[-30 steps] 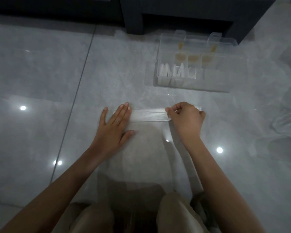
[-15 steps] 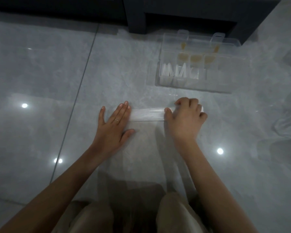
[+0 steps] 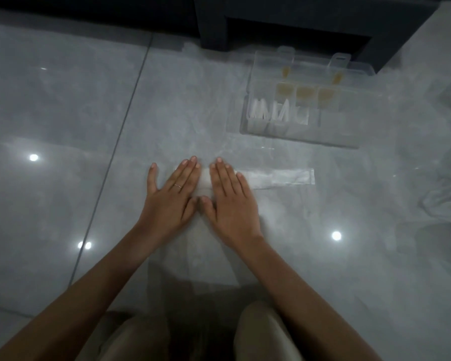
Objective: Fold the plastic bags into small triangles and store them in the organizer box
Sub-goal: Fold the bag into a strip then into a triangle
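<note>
**A:** How is your grip set?

**B:** My left grip [image 3: 172, 196] and right grip [image 3: 229, 201] lie flat, palms down and fingers straight, side by side with the thumbs almost touching. Neither curls round anything. Both press on the left end of the bag [image 3: 279, 177], which lies on the floor [image 3: 89, 100] as a long folded strip running off to my right.

**A:** And beyond that?

**B:** The strip's right end lies free. The box [image 3: 349, 136] sits open just past it, near but apart, with triangles [image 3: 271, 113] standing in compartments on its left side. More bags [image 3: 445, 201] lie crumpled at the far right.

**A:** What could go wrong?

**B:** I judge I'm flattening the strip before the first triangle fold. The film looks thin and the tile is glossy, so uneven sideways pressure may slide the strip or let its layers spring apart. Trapped air could also puff the fold open. When I lift a palm to take a corner, the plastic may cling to my skin and drag the strip askew. That would leave crooked, loose triangles that may not fit a compartment.
</note>
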Tool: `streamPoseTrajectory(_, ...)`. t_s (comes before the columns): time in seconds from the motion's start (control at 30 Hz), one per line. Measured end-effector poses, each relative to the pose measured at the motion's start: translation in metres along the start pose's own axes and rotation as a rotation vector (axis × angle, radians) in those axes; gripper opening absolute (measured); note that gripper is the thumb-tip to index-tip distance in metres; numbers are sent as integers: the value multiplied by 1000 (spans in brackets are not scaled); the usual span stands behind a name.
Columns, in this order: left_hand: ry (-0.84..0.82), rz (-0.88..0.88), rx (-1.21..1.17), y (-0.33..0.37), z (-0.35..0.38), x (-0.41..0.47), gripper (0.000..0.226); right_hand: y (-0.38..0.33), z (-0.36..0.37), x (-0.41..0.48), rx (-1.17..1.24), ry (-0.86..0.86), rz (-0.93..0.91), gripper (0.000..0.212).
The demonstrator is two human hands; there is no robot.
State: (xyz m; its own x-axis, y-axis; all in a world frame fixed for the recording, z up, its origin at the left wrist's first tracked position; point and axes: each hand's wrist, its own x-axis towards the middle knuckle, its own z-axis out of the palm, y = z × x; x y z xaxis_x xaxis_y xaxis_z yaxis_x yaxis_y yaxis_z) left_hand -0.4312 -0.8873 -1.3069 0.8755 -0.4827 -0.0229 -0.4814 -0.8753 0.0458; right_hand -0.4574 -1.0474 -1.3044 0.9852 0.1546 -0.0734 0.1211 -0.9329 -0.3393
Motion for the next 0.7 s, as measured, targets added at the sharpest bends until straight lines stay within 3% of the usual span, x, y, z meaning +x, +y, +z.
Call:
streamPoseTrajectory(0.23,-29,-88,-28,-6,-3,-5,62,60,-15,-25,-65,70,175,65)
streamPoseTrajectory(0.43,-33,-89,-33,-5,-4,-5,64,59,-18,-28,-35,106,267,67)
streamPoseTrajectory(0.6,-8,-75,-16,-4,-7,-7,69,74,-44,-11,145,293,263,32)
streamPoseTrajectory(0.7,44,-1,4,1,-13,-8,67,85,-64,10,60,81,188,31)
